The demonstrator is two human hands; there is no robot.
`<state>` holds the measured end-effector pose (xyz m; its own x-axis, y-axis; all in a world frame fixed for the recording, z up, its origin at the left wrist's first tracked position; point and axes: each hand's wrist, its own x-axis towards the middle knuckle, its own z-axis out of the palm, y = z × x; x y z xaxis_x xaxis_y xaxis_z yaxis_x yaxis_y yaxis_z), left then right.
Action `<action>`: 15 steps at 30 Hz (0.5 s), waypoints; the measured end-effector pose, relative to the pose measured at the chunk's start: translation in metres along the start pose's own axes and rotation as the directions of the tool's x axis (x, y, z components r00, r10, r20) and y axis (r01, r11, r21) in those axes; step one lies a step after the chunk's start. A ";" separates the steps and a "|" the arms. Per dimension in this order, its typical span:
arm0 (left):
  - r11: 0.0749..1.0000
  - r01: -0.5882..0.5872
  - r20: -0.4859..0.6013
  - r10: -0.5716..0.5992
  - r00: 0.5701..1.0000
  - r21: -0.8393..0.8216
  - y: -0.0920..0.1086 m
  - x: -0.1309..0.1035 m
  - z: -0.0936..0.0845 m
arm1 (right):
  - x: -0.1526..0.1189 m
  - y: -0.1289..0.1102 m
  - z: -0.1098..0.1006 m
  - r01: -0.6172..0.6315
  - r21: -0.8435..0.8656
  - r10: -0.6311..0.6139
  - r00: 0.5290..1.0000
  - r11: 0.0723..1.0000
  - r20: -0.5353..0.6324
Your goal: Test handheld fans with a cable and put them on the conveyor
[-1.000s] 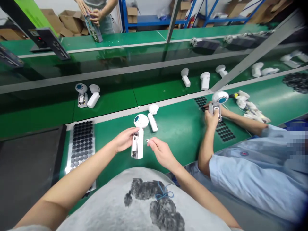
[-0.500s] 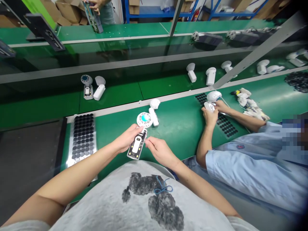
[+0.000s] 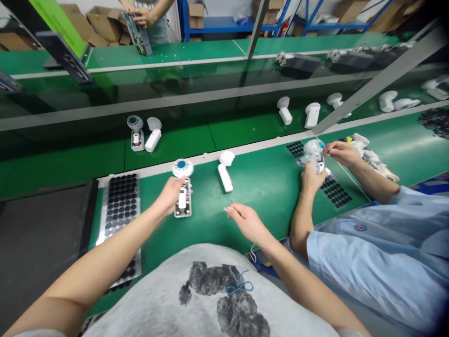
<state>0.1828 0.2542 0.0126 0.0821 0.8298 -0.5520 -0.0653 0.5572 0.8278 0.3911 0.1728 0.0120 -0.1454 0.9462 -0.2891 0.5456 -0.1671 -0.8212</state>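
Since the earlier frames the left hand has carried the open fan out to ten o'clock, and the right hand has drawn away from it toward one o'clock. The left fingers close on the fan's handle, which lies on or just above the bench with its blue-centred head pointing away. The right thumb and forefinger are pinched together on something tiny; what it is cannot be told.

For a clean set-down, my judgement is that the fan should go flat, circuit side up, just right of the pad sheet, so nothing is jarred. The white cover lies apart at twelve o'clock, free of both hands.

At two o'clock a co-worker's hands work on another fan over more black pads. Beyond the bench edge runs a darker belt carrying fan pairs. Farther off stand a second green bench, cartons and blue racking, where another person holds a flat board.
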 end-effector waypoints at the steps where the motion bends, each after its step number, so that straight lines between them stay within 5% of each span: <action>1: 1.000 -0.028 -0.053 0.028 0.998 0.001 0.001 0.014 -0.006 | 0.005 0.007 -0.003 -0.021 -0.013 0.020 0.999 1.000 -0.035; 5: 0.997 -0.069 -0.079 0.071 0.994 0.023 -0.009 0.063 0.007 | 0.035 0.025 0.003 -0.010 -0.018 0.008 0.996 1.000 -0.086; 10: 0.989 -0.115 0.011 0.114 0.993 0.095 -0.025 0.093 0.077 | 0.067 0.032 0.019 0.038 0.014 -0.036 0.991 0.999 -0.128; 13: 0.971 -0.123 0.051 0.114 0.992 0.206 -0.012 0.109 0.096 | 0.076 0.037 0.013 0.028 0.015 -0.024 0.981 1.000 -0.190; 15: 0.948 -0.143 0.016 0.145 0.989 0.285 0.011 0.122 0.087 | 0.080 0.040 0.006 0.012 0.020 -0.007 0.974 1.000 -0.224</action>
<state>0.2783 0.3583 -0.0370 0.0873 0.9011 -0.4247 0.2095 0.4001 0.8922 0.3970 0.2399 -0.0470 0.0397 0.9854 -0.1657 0.5273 -0.1615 -0.8342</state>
